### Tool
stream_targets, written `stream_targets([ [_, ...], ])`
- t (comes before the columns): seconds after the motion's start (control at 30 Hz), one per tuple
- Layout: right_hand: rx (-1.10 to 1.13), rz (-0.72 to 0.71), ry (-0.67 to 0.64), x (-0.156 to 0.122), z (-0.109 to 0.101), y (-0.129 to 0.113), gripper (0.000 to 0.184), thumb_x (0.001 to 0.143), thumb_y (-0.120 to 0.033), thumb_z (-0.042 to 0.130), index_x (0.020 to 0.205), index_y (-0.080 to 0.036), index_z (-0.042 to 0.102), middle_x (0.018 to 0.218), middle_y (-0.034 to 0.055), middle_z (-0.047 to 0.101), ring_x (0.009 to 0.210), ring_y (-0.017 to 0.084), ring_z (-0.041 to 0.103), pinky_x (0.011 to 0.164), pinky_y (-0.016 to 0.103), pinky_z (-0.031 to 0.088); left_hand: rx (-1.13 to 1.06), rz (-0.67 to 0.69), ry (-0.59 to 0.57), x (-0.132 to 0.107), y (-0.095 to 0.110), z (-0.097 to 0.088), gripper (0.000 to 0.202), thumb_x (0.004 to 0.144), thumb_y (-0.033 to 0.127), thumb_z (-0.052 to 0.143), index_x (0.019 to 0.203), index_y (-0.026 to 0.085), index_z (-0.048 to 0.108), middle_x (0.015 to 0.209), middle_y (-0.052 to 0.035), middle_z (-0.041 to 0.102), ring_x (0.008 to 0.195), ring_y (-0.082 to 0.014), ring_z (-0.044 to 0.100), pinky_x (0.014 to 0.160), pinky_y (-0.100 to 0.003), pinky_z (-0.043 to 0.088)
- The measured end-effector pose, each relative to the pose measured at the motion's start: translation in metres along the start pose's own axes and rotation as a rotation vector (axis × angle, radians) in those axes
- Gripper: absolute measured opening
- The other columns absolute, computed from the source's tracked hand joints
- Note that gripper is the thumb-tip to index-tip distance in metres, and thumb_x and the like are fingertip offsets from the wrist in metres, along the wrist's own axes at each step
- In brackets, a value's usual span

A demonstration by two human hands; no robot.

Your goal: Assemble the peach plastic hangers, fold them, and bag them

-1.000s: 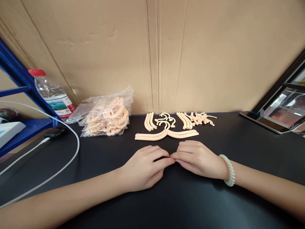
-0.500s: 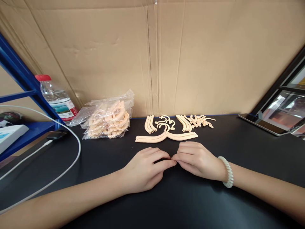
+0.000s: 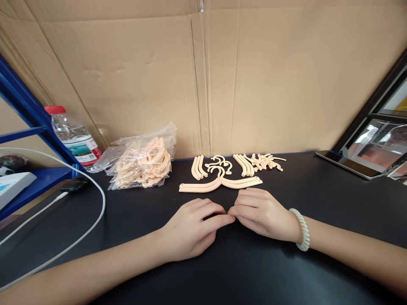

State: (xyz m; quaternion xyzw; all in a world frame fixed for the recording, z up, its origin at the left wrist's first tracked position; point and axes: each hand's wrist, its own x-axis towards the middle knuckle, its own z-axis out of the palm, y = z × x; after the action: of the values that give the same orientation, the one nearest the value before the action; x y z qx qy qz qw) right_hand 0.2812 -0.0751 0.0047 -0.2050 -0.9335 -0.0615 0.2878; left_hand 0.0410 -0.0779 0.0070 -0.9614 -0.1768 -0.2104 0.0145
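Observation:
Both my hands rest palm down on the black table (image 3: 286, 279), meeting at the fingertips near its middle. My left hand (image 3: 190, 228) has its fingers loosely curled and held together, with nothing visible in them. My right hand (image 3: 259, 212) is curled the same way and wears a pale coil band (image 3: 301, 228) at the wrist. Just beyond my fingers lies an assembled peach plastic hanger (image 3: 220, 183), flat on the table. Behind it lie loose hanger arms on the left (image 3: 197, 166), more arms on the right (image 3: 244, 164), and small hooks (image 3: 219, 161) between them.
A clear bag of peach hanger parts (image 3: 141, 163) lies at the back left. A water bottle (image 3: 73, 137) stands by a blue rack (image 3: 28, 114), and a white cable (image 3: 92, 212) loops over the table's left side. A tablet (image 3: 346, 165) lies at the right. A cardboard wall (image 3: 203, 76) closes the back.
My hands have stayed together in the same place. Only the view has shifted slightly, so everything sits a little lower and further left in the picture.

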Motion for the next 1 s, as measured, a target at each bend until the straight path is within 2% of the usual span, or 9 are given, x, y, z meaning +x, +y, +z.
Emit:
stream_targets([
  [0.1,0.061,0.023,0.019,0.0,0.0,0.0,0.022,0.098,-0.016,0.043,0.093,-0.016,0.065,0.073,0.0032,0.061,0.067,0.015,0.05,0.062,0.028,0.04,0.021,0.025,0.031,0.0,0.0,0.0,0.043,0.085,0.005,0.05,0.124,0.02,0.057,0.109,-0.0056,0.069,0.088,-0.0189,0.062,0.079,-0.033,0.051],
  [0.2,0.128,0.079,0.049,0.001,-0.004,0.004,0.019,0.099,-0.019,0.046,0.095,-0.017,0.065,0.074,0.0032,0.062,0.068,0.015,0.052,0.064,0.028,0.041,0.029,0.011,0.126,0.001,0.0,-0.003,0.042,0.085,0.005,0.051,0.124,0.02,0.056,0.106,-0.0059,0.07,0.087,-0.0185,0.064,0.08,-0.033,0.052],
  [0.3,0.106,0.125,0.081,0.004,-0.012,0.015,0.02,0.099,-0.023,0.048,0.089,-0.018,0.065,0.075,0.0043,0.063,0.07,0.016,0.054,0.067,0.03,0.043,0.023,-0.063,0.205,0.005,-0.005,-0.011,0.038,0.087,0.008,0.051,0.122,0.02,0.057,0.104,-0.0065,0.071,0.093,-0.02,0.066,0.084,-0.034,0.053],
  [0.4,0.054,0.208,0.165,0.008,-0.023,0.033,0.022,0.098,-0.024,0.049,0.083,-0.018,0.064,0.073,0.0048,0.063,0.069,0.017,0.054,0.066,0.031,0.043,-0.004,-0.176,0.239,0.009,-0.02,-0.023,0.035,0.088,0.011,0.049,0.121,0.019,0.056,0.111,-0.0089,0.069,0.103,-0.0217,0.066,0.09,-0.036,0.053],
  [0.57,0.035,0.356,0.201,0.016,-0.034,0.069,0.022,0.096,-0.027,0.051,0.082,-0.019,0.066,0.075,0.0043,0.067,0.072,0.018,0.06,0.068,0.032,0.047,-0.101,-0.427,0.095,0.007,-0.064,-0.034,0.043,0.089,0.011,0.039,0.131,0.016,0.046,0.125,-0.0123,0.064,0.116,-0.0237,0.061,0.099,-0.044,0.051],
  [0.63,0.018,0.413,0.144,0.022,-0.033,0.084,0.02,0.094,-0.026,0.052,0.085,-0.019,0.068,0.08,0.0049,0.07,0.077,0.019,0.063,0.069,0.032,0.048,-0.126,-0.462,0.053,0.003,-0.081,-0.033,0.045,0.087,0.009,0.038,0.13,0.015,0.046,0.131,-0.0128,0.061,0.123,-0.0241,0.058,0.102,-0.045,0.049],
  [0.73,-0.014,0.517,-0.037,0.033,-0.029,0.104,0.017,0.092,-0.022,0.054,0.093,-0.018,0.07,0.091,0.0055,0.072,0.084,0.02,0.065,0.073,0.032,0.049,-0.123,-0.459,0.008,-0.004,-0.097,-0.029,0.052,0.081,0.002,0.034,0.13,0.016,0.048,0.133,-0.0119,0.06,0.125,-0.0214,0.056,0.104,-0.042,0.048],
  [0.83,-0.021,0.554,-0.161,0.046,-0.02,0.12,0.017,0.089,-0.019,0.056,0.097,-0.017,0.071,0.089,0.0056,0.073,0.082,0.021,0.066,0.072,0.032,0.049,-0.091,-0.434,-0.018,-0.008,-0.102,-0.027,0.055,0.08,0.001,0.034,0.13,0.016,0.05,0.125,-0.0109,0.064,0.12,-0.0211,0.06,0.1,-0.04,0.051],
  [1.0,-0.01,0.511,-0.281,0.06,0.0,0.133,0.019,0.086,-0.016,0.059,0.1,-0.019,0.072,0.086,0.0034,0.072,0.077,0.018,0.064,0.069,0.029,0.046,-0.051,-0.354,-0.027,-0.008,-0.102,-0.026,0.047,0.086,0.002,0.034,0.122,0.018,0.06,0.118,-0.0084,0.067,0.114,-0.0192,0.061,0.097,-0.037,0.052],
])
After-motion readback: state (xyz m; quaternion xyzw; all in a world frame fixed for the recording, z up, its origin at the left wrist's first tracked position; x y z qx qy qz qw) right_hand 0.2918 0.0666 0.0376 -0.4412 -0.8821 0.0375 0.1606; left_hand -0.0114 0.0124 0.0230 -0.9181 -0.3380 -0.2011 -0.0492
